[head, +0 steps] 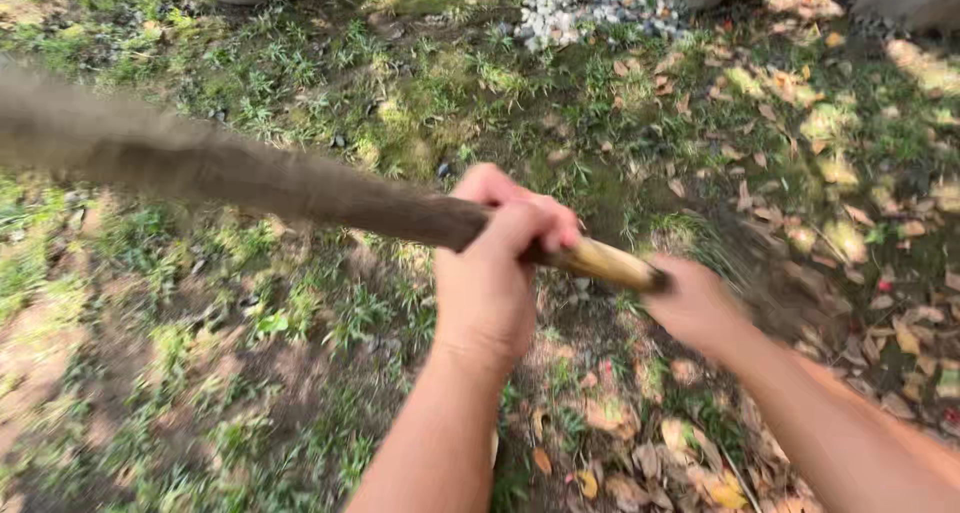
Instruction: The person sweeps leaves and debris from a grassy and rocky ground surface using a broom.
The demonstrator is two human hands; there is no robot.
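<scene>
**Lead:** Where was the tool, and how were the hands on it?

**Me:** The long brown rough wooden handle (300,188) ran from nine o'clock to centre, smeared by motion, with its pale yellow smooth butt end (610,264) poking out at three o'clock of the left hand (495,273). That hand was curled tight around the shaft. The right hand (700,308) sat touching the butt, but blur hid its fingers, so I could not tell whether it was clasped.

**Lead:** Risks?

**Me:** I judged a slip likeliest: if the right hand was loose on that slick end, the swing could wrench the handle free. The bark-like shaft could also chafe the palm.

**Lead:** Ground?

**Me:** Patchy green grass (290,83) over bare dirt, dry curled tan leaves (800,103) at two o'clock, and grey angular gravel (580,8) at twelve.
</scene>
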